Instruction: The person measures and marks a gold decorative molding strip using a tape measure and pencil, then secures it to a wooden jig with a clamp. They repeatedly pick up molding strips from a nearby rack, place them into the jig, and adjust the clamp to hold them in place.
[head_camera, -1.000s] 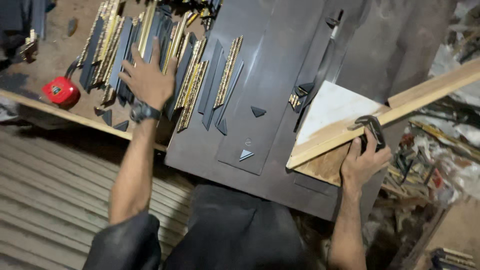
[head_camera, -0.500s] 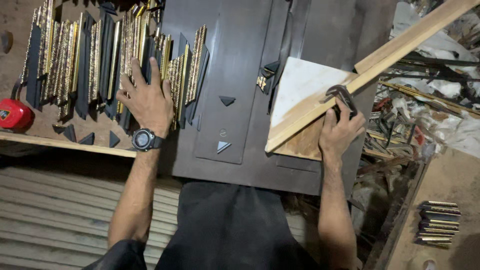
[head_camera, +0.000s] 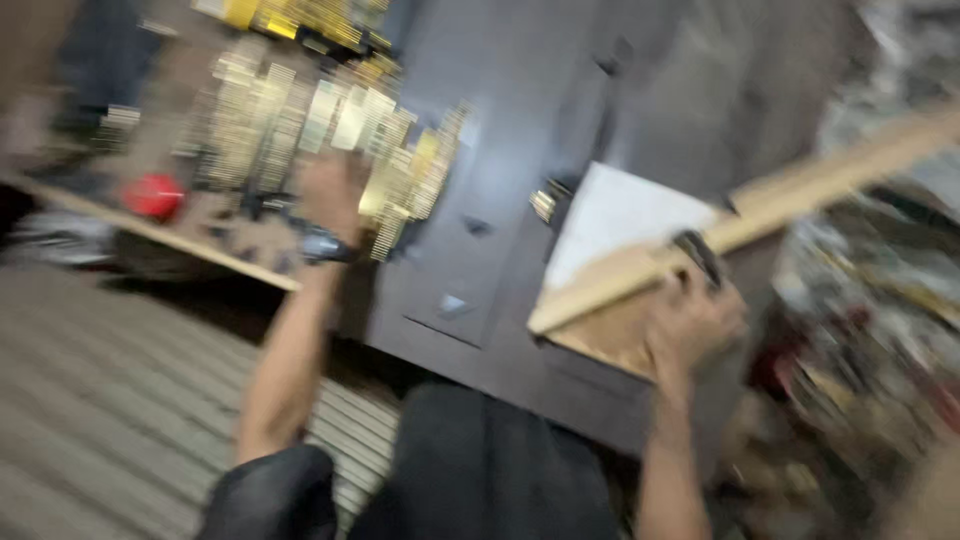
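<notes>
The picture is smeared by head motion. My left hand, with a dark watch on the wrist, rests on a spread of gold and dark decorative strips lying on the left of a dark panel. My right hand is closed around a black-handled tool pressed against a long pale wooden batten. The batten runs diagonally across a white sheet and a thin plywood piece on the panel's near right part.
A red tape measure lies on a brown board at the left, edged by a wooden slat. Corrugated metal sheet fills the lower left. Blurred clutter of scraps lies at the right. My dark-clothed knee is below the panel.
The view has swung and blurred, so everything shifted in the picture. My left hand stays on the strips and my right hand stays on the tool at the batten.
</notes>
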